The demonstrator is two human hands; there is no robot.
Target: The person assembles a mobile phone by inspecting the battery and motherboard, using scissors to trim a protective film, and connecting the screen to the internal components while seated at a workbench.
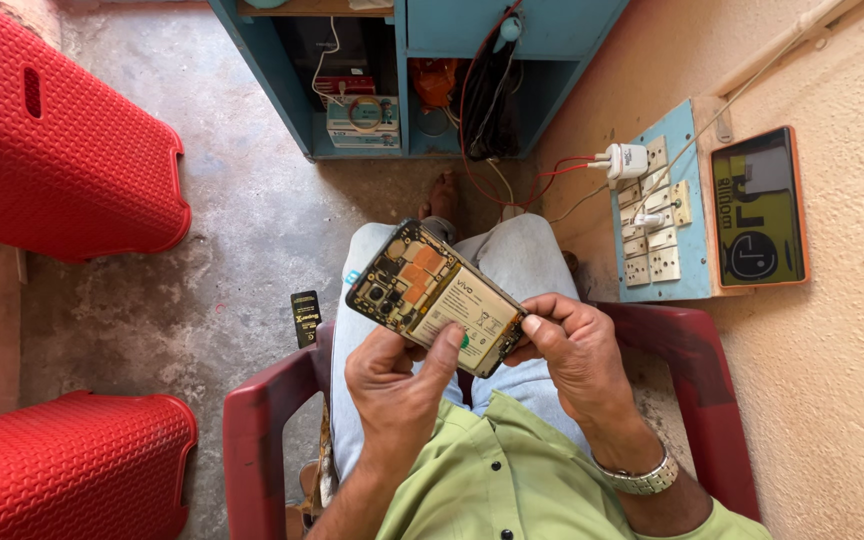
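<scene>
Phone: an opened phone (435, 296) with its back cover off, so the battery and the circuit parts show. It is held slanted above the person's lap, between both hands.
Left hand: the left hand (399, 378) grips the phone from below, near its lower edge. The thumb lies across the battery face, and the other fingers are curled under the phone.
Right hand: the right hand (574, 348) holds the lower right end of the phone. Its fingertips are pinched close together at the phone's edge. If they also hold a small tool or part there, I cannot tell.
Watch: a metal wristwatch (642, 477) is on the right wrist.
Seat: the person sits in a dark red plastic chair (257, 430), wearing a green shirt and light jeans.
Floor: a small black card (305, 317) lies on the concrete floor just beside the chair's arm.
Left side: two red plastic stools (57, 150) stand well apart from the hands.
Wall: a blue board with sockets (657, 225) hangs on the wall, and a white charger (627, 160) is plugged into it.
Front: a blue cabinet (422, 70) with wires inside stands in front of the knees.
</scene>
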